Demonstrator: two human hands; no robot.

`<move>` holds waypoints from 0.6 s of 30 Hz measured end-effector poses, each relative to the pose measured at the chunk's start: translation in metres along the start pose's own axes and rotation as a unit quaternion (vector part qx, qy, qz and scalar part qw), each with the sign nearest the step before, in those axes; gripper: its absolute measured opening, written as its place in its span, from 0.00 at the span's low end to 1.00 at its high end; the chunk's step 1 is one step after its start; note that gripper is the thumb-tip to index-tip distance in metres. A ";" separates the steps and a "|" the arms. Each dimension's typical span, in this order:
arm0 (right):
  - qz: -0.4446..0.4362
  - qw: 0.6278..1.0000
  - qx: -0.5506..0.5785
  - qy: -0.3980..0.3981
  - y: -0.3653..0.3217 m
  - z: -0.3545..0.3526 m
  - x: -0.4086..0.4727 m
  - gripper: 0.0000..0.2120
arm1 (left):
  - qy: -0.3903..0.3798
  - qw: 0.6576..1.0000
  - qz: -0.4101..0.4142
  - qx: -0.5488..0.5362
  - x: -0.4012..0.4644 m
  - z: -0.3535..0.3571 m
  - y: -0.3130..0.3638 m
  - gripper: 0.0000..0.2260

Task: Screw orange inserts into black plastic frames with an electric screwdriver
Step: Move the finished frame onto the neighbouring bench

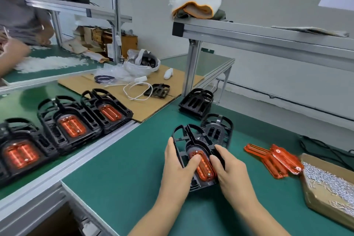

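A black plastic frame (188, 136) lies tilted on the green mat, with an orange insert (205, 167) seated in its middle. My left hand (177, 166) grips the frame's left side, thumb pressing on the insert. My right hand (229, 166) grips the right side, fingers curled over the frame's edge beside the insert. Loose orange inserts (277, 160) lie to the right. Another black frame (218, 130) lies just behind the held one. No electric screwdriver is in view.
Three stacks of frames fitted with orange inserts (70, 124) sit on the left bench. A cardboard box of screws (329, 180) is at the right. A stack of bare frames (196, 102), a cardboard sheet (145, 105) with cables, and another person's hand (11, 51) are farther back.
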State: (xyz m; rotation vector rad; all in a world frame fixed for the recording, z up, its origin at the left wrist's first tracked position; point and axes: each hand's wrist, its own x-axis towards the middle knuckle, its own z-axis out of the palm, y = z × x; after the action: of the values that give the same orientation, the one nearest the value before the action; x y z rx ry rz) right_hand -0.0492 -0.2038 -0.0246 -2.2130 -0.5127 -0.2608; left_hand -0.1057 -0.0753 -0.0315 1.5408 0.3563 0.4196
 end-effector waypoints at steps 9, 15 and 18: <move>-0.061 0.988 0.075 -0.121 -0.077 0.082 0.046 0.22 | 0.161 0.986 0.029 -0.038 0.052 -0.083 0.019 0.34; -0.110 0.969 0.123 -0.185 -0.122 0.127 0.073 0.20 | 0.244 0.967 0.068 0.037 0.076 -0.134 0.028 0.33; -0.120 0.967 0.109 -0.194 -0.138 0.144 0.088 0.16 | 0.265 0.957 0.070 0.093 0.092 -0.150 0.032 0.32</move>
State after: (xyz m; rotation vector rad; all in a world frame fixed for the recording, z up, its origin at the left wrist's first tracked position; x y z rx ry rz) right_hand -0.0297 0.0109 0.0103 -1.9891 -0.9792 0.1070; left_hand -0.0975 0.0996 0.0033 1.6267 0.7199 0.9400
